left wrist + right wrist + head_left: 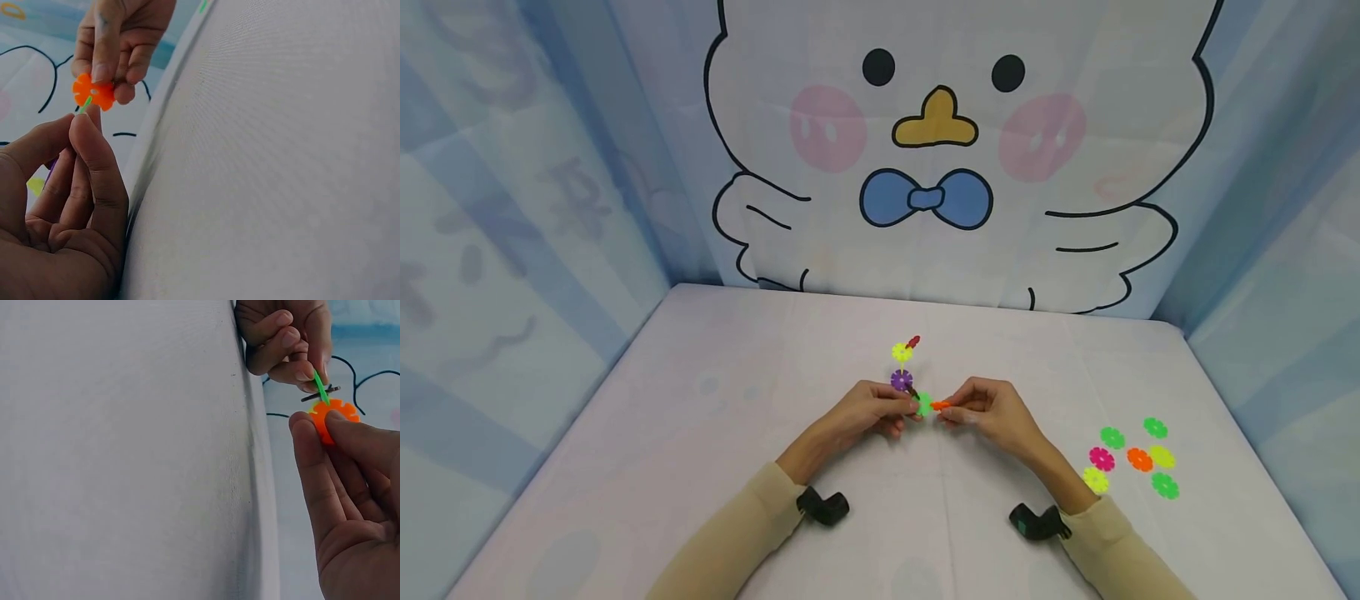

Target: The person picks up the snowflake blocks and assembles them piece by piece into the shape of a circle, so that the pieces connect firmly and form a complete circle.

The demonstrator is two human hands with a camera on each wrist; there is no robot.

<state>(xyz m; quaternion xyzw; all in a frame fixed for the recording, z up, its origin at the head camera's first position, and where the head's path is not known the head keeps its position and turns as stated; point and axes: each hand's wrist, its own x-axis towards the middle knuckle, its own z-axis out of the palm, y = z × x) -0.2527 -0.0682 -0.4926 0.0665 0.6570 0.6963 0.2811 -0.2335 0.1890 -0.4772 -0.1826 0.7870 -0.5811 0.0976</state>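
Observation:
My left hand (872,408) pinches a green notched flower disc (925,405) between thumb and fingertips. A chain runs up from that disc: a dark brown disc (912,391), a purple disc (901,380), a yellow disc (902,352) and a red disc (913,342). Facing it, my right hand (988,410) pinches an orange disc (940,406) by its edge. In the right wrist view the orange disc (334,419) meets the edge-on green disc (321,387); how deep their slots engage I cannot tell.
Loose flower discs lie on the table's right side: several green ones (1165,486), a pink one (1102,459), an orange one (1139,459) and yellow ones (1095,480). Black wrist cameras (823,507) sit at both cuffs. A printed curtain (925,258) stands behind the table.

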